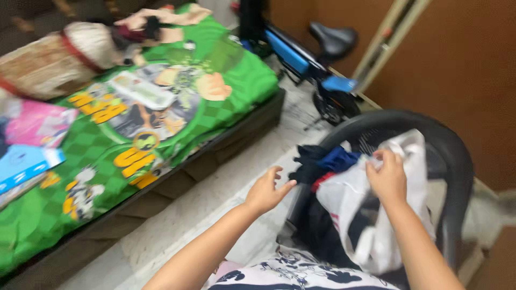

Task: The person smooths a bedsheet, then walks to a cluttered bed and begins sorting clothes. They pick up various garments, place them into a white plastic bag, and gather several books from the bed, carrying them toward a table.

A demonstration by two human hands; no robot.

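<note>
white plastic bag: [376, 215] crumpled, sits in the dark plastic chair [457, 161] at right near; top edge pinched up by the right hand.
right hand: [388, 180] grip closed on the bag's upper edge, fingers bunched on the plastic.
left hand: [266, 191] grip open, fingers spread, holding nothing; hovers just left of the chair, near the dark clothes, not touching that I can tell.
dark clothes: [312, 161] black and blue fabric heaped on the chair's left side, just beside and partly behind the bag; a bit of red shows at the bag's edge.
chair: curved backrest rim wraps around bag and clothes, mesh back visible behind the bag.
floor: [215, 198] pale stone, between chair and bed.
bed: [161, 177] left, low dark frame, green cartoon sheet [161, 107].
on bed: pink book [37, 123] and blue book [24, 164] at left edge; blurred stuffed bundle [54, 59] at far left.
blue bicycle: [301, 53] far, black saddle, parked by the brown wall [462, 70].
blur: motion-smeared, small detail unreadable.
</note>
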